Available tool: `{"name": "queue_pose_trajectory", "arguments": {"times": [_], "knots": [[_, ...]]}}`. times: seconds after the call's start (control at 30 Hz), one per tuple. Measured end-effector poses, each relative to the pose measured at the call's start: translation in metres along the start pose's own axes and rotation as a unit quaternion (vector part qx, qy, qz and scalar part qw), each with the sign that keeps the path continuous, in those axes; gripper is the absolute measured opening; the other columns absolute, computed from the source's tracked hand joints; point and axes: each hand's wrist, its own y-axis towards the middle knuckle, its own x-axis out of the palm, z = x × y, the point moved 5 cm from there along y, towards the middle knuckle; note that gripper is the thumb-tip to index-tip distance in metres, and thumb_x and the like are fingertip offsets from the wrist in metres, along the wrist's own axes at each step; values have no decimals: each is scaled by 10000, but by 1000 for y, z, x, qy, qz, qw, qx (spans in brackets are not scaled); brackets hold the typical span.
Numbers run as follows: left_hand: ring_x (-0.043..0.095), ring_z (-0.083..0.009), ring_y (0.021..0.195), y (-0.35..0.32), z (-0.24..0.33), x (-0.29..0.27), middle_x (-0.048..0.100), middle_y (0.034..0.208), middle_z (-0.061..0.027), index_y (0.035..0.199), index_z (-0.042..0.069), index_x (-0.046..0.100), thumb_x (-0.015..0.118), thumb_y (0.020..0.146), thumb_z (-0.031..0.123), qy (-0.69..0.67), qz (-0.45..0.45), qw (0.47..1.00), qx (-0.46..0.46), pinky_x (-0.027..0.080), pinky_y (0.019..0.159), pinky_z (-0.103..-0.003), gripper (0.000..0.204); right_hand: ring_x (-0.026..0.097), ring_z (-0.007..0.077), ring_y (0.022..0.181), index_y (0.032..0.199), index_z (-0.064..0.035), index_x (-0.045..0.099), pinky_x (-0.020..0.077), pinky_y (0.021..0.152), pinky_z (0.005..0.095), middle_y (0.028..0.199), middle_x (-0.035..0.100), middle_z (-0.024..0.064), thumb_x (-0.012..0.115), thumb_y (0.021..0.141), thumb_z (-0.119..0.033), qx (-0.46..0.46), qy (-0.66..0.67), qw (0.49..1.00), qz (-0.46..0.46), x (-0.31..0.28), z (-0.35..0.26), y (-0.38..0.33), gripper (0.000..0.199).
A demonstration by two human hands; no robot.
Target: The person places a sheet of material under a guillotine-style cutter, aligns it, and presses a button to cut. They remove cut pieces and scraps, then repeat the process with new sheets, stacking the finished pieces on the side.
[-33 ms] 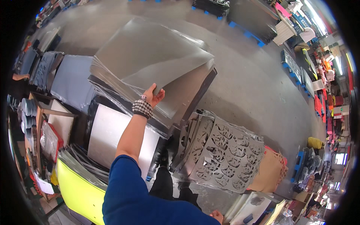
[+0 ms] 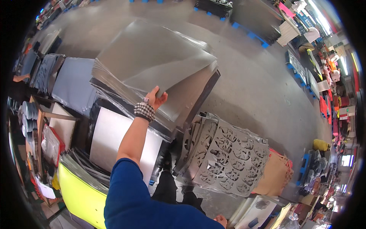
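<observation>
My left hand (image 2: 156,99) reaches forward over a tall stack of grey sheets (image 2: 194,91). Its thumb and fingers are closed on the near edge of the top grey sheet (image 2: 152,53), which bends upward in a fold toward its right corner. Under the lifted part, the sheet below shows. A checked band sits around my left wrist. At the bottom edge of the head view, only part of my right hand (image 2: 220,220) shows, low beside my body. Its fingers look curled, and I see nothing in them.
Right of my legs lies a pile of grey sheets with cut-out shapes (image 2: 232,160), beside brown sheets (image 2: 272,175). A white sheet (image 2: 122,137) and a bright yellow sheet (image 2: 80,194) are nearer on the left. Blue-grey sheets (image 2: 74,82) and a wooden rack (image 2: 57,114) stand farther left.
</observation>
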Motion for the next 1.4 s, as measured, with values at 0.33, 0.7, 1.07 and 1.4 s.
{"name": "queue_pose_trajectory", "arguments": {"times": [0.33, 0.7, 1.07, 1.4], "knots": [[629, -224, 814, -10, -34, -45, 640, 826, -103, 1136, 33, 539, 502, 965, 431, 247, -16, 968, 29, 529, 768, -414, 435, 599, 146, 633, 904, -30, 619, 480, 557, 289, 725, 636, 50, 585, 937, -247, -79, -90, 983, -138, 117, -174, -6, 223], [596, -315, 1051, 40, -70, -28, 582, 1134, -109, 1149, 141, 619, 673, 811, 173, 767, -92, 384, 505, 504, 821, -386, 344, 611, 143, 821, 1242, 16, 544, 516, 717, 268, 997, 648, 96, 594, 936, -344, -397, 127, 896, -156, 373, -636, 58, 475], [635, -328, 997, 19, -129, -106, 640, 1096, -174, 1090, 73, 651, 636, 833, 177, 879, -57, 318, 350, 517, 788, -414, 278, 432, 374, 1277, 1360, 35, 420, 338, 1074, 417, 1348, 471, 261, 592, 835, -548, -591, -327, 717, 173, 405, -800, 136, 803], [637, -323, 993, -5, -175, -84, 645, 1080, -172, 1085, 73, 652, 631, 837, 179, 862, 44, 420, 280, 515, 789, -412, 271, 561, 369, 1153, 1238, 47, 552, 432, 978, 437, 1204, 601, 242, 673, 692, -703, -513, -446, 721, 135, 378, -861, 144, 936]]}}
